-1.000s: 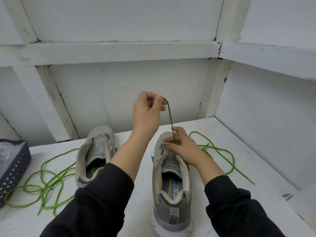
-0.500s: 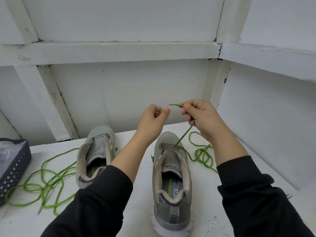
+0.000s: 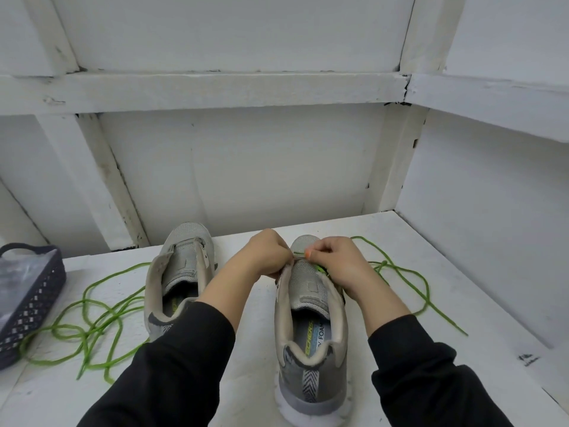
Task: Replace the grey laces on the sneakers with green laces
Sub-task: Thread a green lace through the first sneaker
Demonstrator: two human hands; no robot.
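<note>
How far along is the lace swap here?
Done: neither sneaker shows grey laces. In hand: the right hand pinches a green lace at the right sneaker's front eyelets while the left hand grips its edge. Left: threading it, then the left sneaker, whose second green lace lies loose alongside.

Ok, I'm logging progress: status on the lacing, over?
Left grip holds right-side sneaker eyelet edge; right grip pinches green lace tip at front eyelets. Other sneaker unlaced, second lace loose beside it. Nothing in the way.

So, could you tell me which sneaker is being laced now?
The right sneaker: the left hand grips its front and the right hand pinches a green lace there; the left sneaker stands untouched, unlaced.
</note>
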